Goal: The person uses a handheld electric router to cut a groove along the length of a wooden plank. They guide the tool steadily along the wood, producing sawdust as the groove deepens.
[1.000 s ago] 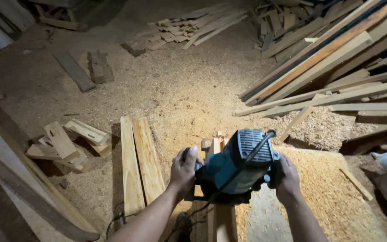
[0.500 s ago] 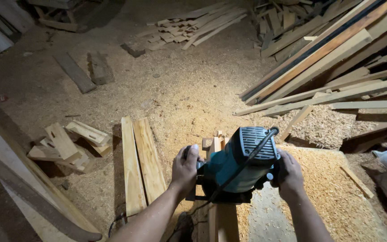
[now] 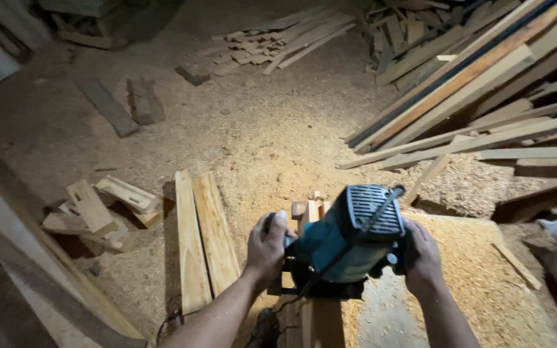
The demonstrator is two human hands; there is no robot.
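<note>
Hands — left hand (image 3: 267,246), right hand (image 3: 422,256) — both gripping one teal router (image 3: 343,241); two planks (image 3: 204,238) beside.

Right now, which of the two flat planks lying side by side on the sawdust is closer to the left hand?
The right-hand plank of the pair; its edge lies just beside the left hand gripping the teal power tool, while the other plank lies beyond it, farther left.

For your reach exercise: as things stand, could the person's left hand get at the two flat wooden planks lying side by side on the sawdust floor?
Probably yes: the left hand grips the teal power tool beside the planks, nothing between them.
</note>
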